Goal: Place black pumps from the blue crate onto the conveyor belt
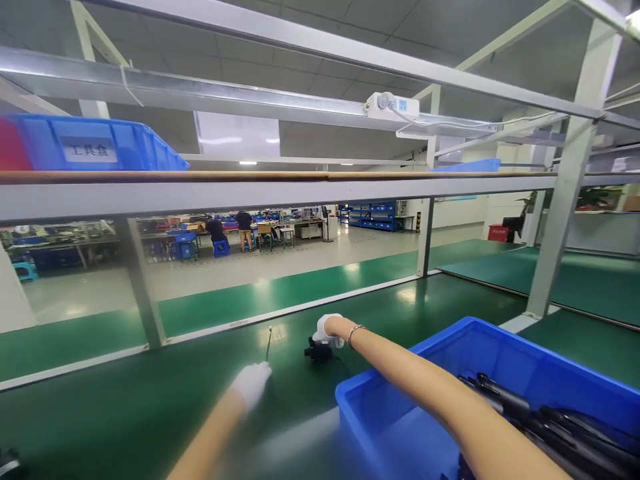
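My left hand (254, 383), in a white glove, is closed above the green bench top. A thin dark cable-like strand (269, 343) with a small pale tip sticks up from its fingertips. Farther out and to the right, my right hand (330, 330), also gloved in white, grips a small black device (319, 351) from above, close to the bench surface. The exact kind of the black device cannot be made out. My right forearm passes over a blue plastic bin (380, 393), where several long black parts (545, 427) lie in a heap.
A shelf board (300, 179) crosses in front, bearing a blue tool box (95, 143). Metal posts (563, 173) rise at the bench's sides. A power strip (393, 105) is fixed to the upper rail. A dark object (9, 463) lies at the lower left. People work far off.
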A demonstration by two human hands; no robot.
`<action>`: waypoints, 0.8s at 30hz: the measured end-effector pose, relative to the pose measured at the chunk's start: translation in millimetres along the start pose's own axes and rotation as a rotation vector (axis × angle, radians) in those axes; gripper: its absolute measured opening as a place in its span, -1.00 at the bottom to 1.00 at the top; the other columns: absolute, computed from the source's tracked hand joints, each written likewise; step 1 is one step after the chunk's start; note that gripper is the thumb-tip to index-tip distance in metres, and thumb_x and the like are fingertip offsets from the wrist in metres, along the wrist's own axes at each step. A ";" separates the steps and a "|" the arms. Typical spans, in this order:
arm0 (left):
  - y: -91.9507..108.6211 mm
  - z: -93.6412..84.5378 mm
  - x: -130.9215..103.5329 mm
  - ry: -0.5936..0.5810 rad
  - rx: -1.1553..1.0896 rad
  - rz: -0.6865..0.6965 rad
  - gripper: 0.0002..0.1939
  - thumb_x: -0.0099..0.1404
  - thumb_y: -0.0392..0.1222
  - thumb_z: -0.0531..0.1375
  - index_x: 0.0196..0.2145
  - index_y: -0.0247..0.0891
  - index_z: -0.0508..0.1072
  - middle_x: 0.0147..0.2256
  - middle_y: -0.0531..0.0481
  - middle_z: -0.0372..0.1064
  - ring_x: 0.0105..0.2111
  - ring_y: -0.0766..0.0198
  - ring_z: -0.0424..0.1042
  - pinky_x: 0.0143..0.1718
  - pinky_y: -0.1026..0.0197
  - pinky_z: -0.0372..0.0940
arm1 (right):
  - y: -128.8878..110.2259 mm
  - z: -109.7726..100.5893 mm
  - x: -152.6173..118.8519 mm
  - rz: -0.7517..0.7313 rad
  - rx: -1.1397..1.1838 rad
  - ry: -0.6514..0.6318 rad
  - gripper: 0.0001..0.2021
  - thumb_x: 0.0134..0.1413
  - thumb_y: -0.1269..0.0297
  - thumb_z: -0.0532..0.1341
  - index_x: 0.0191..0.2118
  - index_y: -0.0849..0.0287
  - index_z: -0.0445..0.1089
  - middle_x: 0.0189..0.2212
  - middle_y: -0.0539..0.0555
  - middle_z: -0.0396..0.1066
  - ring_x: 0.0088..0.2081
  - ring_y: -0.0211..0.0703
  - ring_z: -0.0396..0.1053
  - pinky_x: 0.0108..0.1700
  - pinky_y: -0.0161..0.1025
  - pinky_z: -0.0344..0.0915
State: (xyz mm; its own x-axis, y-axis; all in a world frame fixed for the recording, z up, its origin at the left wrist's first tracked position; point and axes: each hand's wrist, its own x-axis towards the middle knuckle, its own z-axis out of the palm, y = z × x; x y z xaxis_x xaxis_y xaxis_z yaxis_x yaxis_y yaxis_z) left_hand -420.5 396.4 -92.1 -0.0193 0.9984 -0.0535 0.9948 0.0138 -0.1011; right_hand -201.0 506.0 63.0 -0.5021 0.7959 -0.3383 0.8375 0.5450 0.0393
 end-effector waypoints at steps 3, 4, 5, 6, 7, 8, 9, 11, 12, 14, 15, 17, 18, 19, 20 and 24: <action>-18.9 5.3 -18.9 0.056 -0.067 -0.057 -0.60 0.40 -0.27 0.13 0.18 -0.30 0.32 0.27 -0.24 0.17 0.13 0.02 0.35 0.18 -0.18 0.24 | 25.4 -13.7 -19.2 -0.013 -0.009 0.086 -0.69 0.32 0.12 0.21 0.00 0.25 0.41 -0.06 0.13 0.45 -0.10 -0.07 0.46 -0.04 -0.02 0.43; -23.3 4.8 -25.3 0.083 -0.094 -0.078 -0.56 0.39 -0.34 0.08 0.21 -0.34 0.29 0.30 -0.28 0.12 0.16 -0.02 0.33 0.21 -0.18 0.20 | 40.0 -18.4 -30.4 -0.003 -0.012 0.128 -0.68 0.32 0.11 0.21 0.02 0.24 0.41 -0.03 0.14 0.44 -0.05 -0.04 0.44 0.00 0.02 0.40; -25.9 2.9 -31.2 0.113 -0.126 -0.095 -0.53 0.38 -0.39 0.03 0.23 -0.38 0.26 0.31 -0.31 0.08 0.19 -0.06 0.30 0.24 -0.18 0.15 | 57.1 -21.5 -43.9 0.016 -0.016 0.167 -0.67 0.32 0.11 0.21 0.04 0.23 0.40 0.01 0.15 0.41 -0.01 -0.01 0.41 0.04 0.06 0.37; -26.2 -0.7 -36.5 0.147 -0.166 -0.106 -0.50 0.37 -0.41 -0.02 0.25 -0.42 0.24 0.32 -0.33 0.06 0.22 -0.09 0.26 0.26 -0.18 0.11 | 76.0 -22.0 -59.0 0.047 -0.021 0.195 -0.66 0.32 0.10 0.20 0.06 0.22 0.39 0.05 0.16 0.39 0.03 0.01 0.39 0.07 0.09 0.34; -23.9 -6.0 -41.2 0.182 -0.214 -0.112 -0.49 0.37 -0.39 -0.04 0.26 -0.45 0.22 0.33 -0.33 0.05 0.24 -0.11 0.22 0.28 -0.18 0.08 | 95.6 -19.0 -75.3 0.090 -0.025 0.210 -0.65 0.33 0.10 0.20 0.08 0.21 0.38 0.07 0.17 0.37 0.05 0.03 0.37 0.09 0.11 0.32; -18.5 -12.9 -45.4 0.220 -0.270 -0.111 -0.48 0.38 -0.33 -0.05 0.26 -0.44 0.21 0.33 -0.31 0.05 0.26 -0.12 0.19 0.30 -0.18 0.05 | 114.9 -12.2 -91.9 0.141 -0.029 0.209 -0.65 0.33 0.11 0.20 0.08 0.21 0.37 0.09 0.17 0.36 0.07 0.04 0.36 0.10 0.12 0.31; -9.8 -21.5 -49.3 0.258 -0.332 -0.103 -0.48 0.39 -0.26 -0.06 0.27 -0.42 0.20 0.33 -0.28 0.06 0.27 -0.10 0.17 0.31 -0.17 0.03 | 132.6 -1.4 -108.0 0.195 -0.032 0.195 -0.65 0.32 0.12 0.20 0.08 0.22 0.37 0.09 0.18 0.36 0.07 0.04 0.36 0.10 0.12 0.32; 17.0 -42.9 -57.2 0.330 -0.475 -0.069 -0.47 0.40 -0.15 -0.07 0.26 -0.37 0.19 0.31 -0.22 0.10 0.28 -0.03 0.16 0.33 -0.12 0.02 | 160.7 29.7 -135.5 0.293 -0.034 0.131 -0.68 0.31 0.15 0.23 0.06 0.24 0.39 0.06 0.17 0.38 0.03 0.02 0.39 0.07 0.09 0.35; 34.7 -55.3 -61.8 0.362 -0.550 -0.042 -0.47 0.40 -0.11 -0.08 0.26 -0.35 0.19 0.30 -0.20 0.13 0.28 0.02 0.17 0.34 -0.09 0.02 | 170.2 48.1 -145.8 0.329 -0.033 0.089 -0.70 0.30 0.18 0.24 0.04 0.24 0.40 0.03 0.17 0.40 0.01 0.00 0.41 0.05 0.07 0.37; 75.9 -82.1 -73.1 0.414 -0.703 0.030 -0.48 0.40 -0.05 -0.06 0.23 -0.30 0.23 0.27 -0.16 0.19 0.27 0.10 0.18 0.34 -0.01 0.02 | 181.0 84.9 -158.8 0.370 -0.023 0.007 -0.74 0.28 0.20 0.26 0.00 0.24 0.42 -0.03 0.13 0.44 -0.05 -0.04 0.44 0.00 0.02 0.40; 98.2 -95.6 -79.9 0.429 -0.779 0.073 -0.49 0.39 -0.03 -0.04 0.21 -0.27 0.26 0.25 -0.13 0.22 0.26 0.12 0.20 0.34 0.01 0.03 | 183.2 101.1 -161.9 0.378 -0.016 -0.021 -0.75 0.29 0.20 0.26 -0.02 0.24 0.43 -0.05 0.12 0.45 -0.07 -0.05 0.45 -0.01 0.00 0.42; 142.7 -119.8 -94.2 0.431 -0.929 0.170 -0.54 0.36 -0.02 0.02 0.14 -0.21 0.34 0.20 -0.09 0.29 0.20 0.15 0.26 0.31 0.05 0.08 | 183.6 125.2 -163.3 0.379 -0.005 -0.050 -0.75 0.29 0.19 0.26 -0.03 0.24 0.43 -0.06 0.11 0.46 -0.08 -0.06 0.46 -0.03 -0.01 0.43; 163.7 -129.5 -100.8 0.423 -1.006 0.217 -0.56 0.34 -0.04 0.05 0.11 -0.20 0.38 0.17 -0.08 0.33 0.17 0.15 0.30 0.29 0.07 0.11 | 182.7 132.7 -162.8 0.376 -0.002 -0.052 -0.75 0.29 0.19 0.26 -0.03 0.24 0.43 -0.07 0.11 0.46 -0.08 -0.06 0.46 -0.03 -0.02 0.43; 183.2 -137.1 -106.7 0.410 -1.084 0.260 -0.59 0.33 -0.05 0.07 0.07 -0.20 0.41 0.14 -0.08 0.36 0.14 0.16 0.33 0.28 0.08 0.13 | 181.7 137.3 -162.3 0.373 0.000 -0.047 -0.75 0.28 0.19 0.26 -0.03 0.24 0.43 -0.07 0.11 0.46 -0.08 -0.06 0.46 -0.03 -0.02 0.43; 200.9 -142.4 -111.4 0.394 -1.165 0.295 -0.62 0.31 -0.06 0.10 0.04 -0.20 0.44 0.11 -0.08 0.39 0.11 0.15 0.35 0.26 0.08 0.15 | 180.6 139.3 -162.2 0.370 0.001 -0.037 -0.75 0.28 0.19 0.27 -0.04 0.24 0.44 -0.07 0.11 0.46 -0.08 -0.06 0.46 -0.03 -0.02 0.42; 252.5 -142.0 -117.5 0.253 -1.527 0.352 -0.62 0.28 -0.02 0.15 -0.04 -0.28 0.46 0.03 -0.20 0.43 0.04 0.07 0.43 0.17 0.00 0.26 | 178.6 127.1 -173.7 0.363 0.008 0.082 -0.75 0.27 0.20 0.27 -0.04 0.25 0.43 -0.08 0.11 0.45 -0.11 -0.08 0.46 -0.07 -0.05 0.44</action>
State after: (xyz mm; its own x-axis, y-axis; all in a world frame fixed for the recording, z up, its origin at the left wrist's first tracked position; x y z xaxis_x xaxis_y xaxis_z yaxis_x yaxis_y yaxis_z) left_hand -152.8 290.4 29.7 0.0857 0.9444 0.3173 0.1096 -0.3255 0.9392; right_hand 63.1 431.5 9.3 -0.1871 0.9556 -0.2274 0.9658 0.2212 0.1350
